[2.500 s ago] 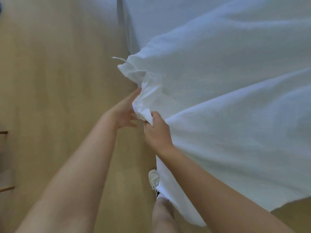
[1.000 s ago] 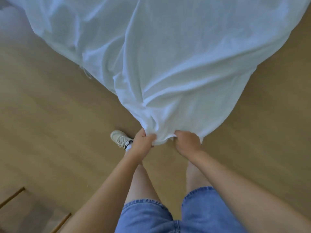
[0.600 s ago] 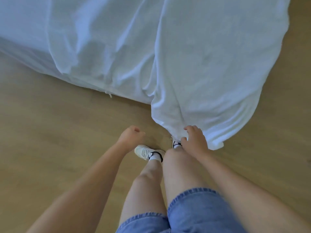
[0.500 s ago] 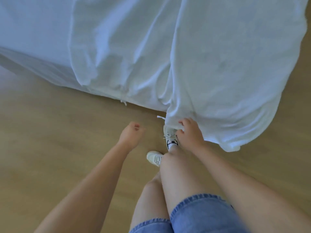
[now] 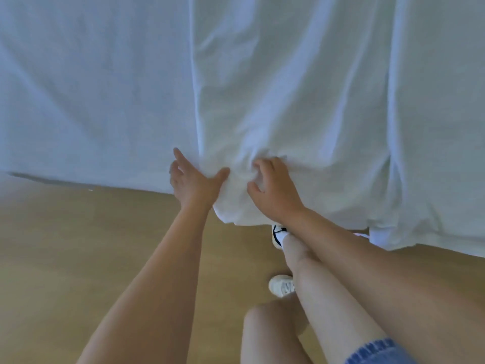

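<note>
Item 1: a large white woven cloth sheet (image 5: 288,74) fills the far half of the view from the left edge to the right. Long soft folds run from far to near across its middle and right parts; the left part lies smoother. Its near edge on the left ends in a straight line with a dark shadow beneath it. On the right the edge hangs lower and nearer, reaching down to the floor. What lies under the sheet is hidden.

Item 2: a light brown wooden floor (image 5: 78,245) takes up the near half, left and centre.

Item 3: two bare forearms reach from the near side to the sheet's near edge at centre. Two bare legs stand on the floor, near and right of centre.

Item 4: the left hand (image 5: 193,183) lies flat on the sheet at its near edge. The fingers are straight and pointing away, the thumb spread wide to the right. It presses the cloth and closes on nothing.

Item 5: the right hand (image 5: 277,191), just right of the left hand, has its fingers curled into the cloth. It grips a bunched fold, and creases radiate from that grip. A rounded lobe of cloth sags between and below the two hands.

Item 6: blue denim shorts (image 5: 375,353) show at the near right corner.

Item 7: one white and black sneaker (image 5: 277,233) stands at the sheet's edge, partly covered by the right wrist. A second white sneaker (image 5: 282,285) stands nearer, just behind it.
</note>
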`<control>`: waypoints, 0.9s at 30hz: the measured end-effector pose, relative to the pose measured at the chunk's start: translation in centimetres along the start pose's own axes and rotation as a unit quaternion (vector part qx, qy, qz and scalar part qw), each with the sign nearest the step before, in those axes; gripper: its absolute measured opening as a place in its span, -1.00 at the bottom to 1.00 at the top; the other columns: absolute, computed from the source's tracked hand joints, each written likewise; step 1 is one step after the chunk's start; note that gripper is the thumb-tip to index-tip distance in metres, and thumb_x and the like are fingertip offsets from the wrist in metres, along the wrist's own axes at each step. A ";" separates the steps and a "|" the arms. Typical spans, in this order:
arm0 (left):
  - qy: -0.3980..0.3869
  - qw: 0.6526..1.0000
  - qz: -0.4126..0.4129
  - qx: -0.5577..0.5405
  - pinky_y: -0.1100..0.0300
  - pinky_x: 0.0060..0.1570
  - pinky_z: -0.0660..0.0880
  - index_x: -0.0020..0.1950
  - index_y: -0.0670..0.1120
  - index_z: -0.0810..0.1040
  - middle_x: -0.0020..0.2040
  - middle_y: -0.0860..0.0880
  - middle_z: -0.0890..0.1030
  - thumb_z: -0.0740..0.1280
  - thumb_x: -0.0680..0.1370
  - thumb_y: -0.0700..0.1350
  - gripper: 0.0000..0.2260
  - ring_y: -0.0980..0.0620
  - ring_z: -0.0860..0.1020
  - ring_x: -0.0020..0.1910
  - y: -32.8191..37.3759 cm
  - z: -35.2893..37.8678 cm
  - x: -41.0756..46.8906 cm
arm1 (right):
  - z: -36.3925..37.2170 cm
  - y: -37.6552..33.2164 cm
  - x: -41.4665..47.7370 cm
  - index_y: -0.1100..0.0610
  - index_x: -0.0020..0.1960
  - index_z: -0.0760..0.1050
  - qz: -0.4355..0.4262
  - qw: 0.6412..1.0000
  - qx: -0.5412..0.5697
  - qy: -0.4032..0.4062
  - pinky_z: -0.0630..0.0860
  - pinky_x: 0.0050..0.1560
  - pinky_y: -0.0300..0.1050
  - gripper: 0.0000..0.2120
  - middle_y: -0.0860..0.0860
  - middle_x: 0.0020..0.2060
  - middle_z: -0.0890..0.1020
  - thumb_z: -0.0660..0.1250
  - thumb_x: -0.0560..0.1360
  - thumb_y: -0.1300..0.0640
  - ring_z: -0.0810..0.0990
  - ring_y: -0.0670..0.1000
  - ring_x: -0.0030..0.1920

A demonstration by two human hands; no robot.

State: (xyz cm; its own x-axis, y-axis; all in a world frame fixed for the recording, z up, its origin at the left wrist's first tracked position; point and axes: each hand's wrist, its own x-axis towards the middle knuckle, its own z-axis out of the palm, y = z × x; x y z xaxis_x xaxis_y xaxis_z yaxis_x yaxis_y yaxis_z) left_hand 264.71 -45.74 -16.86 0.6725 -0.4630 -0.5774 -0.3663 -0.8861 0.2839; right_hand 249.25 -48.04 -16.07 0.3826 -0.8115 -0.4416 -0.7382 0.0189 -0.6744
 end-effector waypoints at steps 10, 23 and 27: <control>-0.181 0.861 0.472 0.046 0.00 -0.25 0.43 0.08 -0.22 0.53 -0.09 -0.08 0.43 0.23 0.50 -0.26 -0.81 -0.08 0.43 -0.27 0.3 -4.1 1.6 | 0.9 -9.6 7.5 0.14 -0.17 0.34 0.234 0.949 0.179 0.115 0.30 -0.32 -0.16 -0.95 0.00 -0.28 0.43 0.19 0.43 0.26 0.41 0.07 -0.22; -0.518 0.754 -0.007 -0.405 0.18 -0.29 0.55 -0.30 -0.06 0.65 -0.35 -0.06 0.61 0.11 0.60 0.13 -0.52 0.00 0.63 -0.31 8.5 -9.8 6.8 | -2.4 -15.4 4.6 0.17 -0.30 0.43 0.262 0.791 0.548 0.073 0.41 -0.30 -0.17 -0.90 0.05 -0.40 0.47 0.18 0.27 0.33 0.48 0.04 -0.36; -0.320 0.902 0.106 -0.271 0.22 -0.28 0.52 -0.18 -0.12 0.57 -0.30 -0.02 0.61 0.26 0.55 -0.10 -0.83 0.01 0.61 -0.26 9.6 -9.8 7.3 | -3.3 -11.8 4.4 0.10 -0.39 0.32 0.286 0.885 0.330 0.162 0.23 -0.51 -0.29 -0.87 -0.03 -0.48 0.37 0.18 0.31 0.26 0.34 -0.04 -0.46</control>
State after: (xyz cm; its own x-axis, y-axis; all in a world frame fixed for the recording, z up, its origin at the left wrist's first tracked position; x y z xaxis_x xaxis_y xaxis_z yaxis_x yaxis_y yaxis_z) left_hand 272.40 -57.87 -10.90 0.0512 -0.6707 -0.7400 0.0414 -0.7389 0.6725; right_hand 257.85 -53.77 -8.14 -0.2062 -0.6818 -0.7019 -0.2335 0.7308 -0.6414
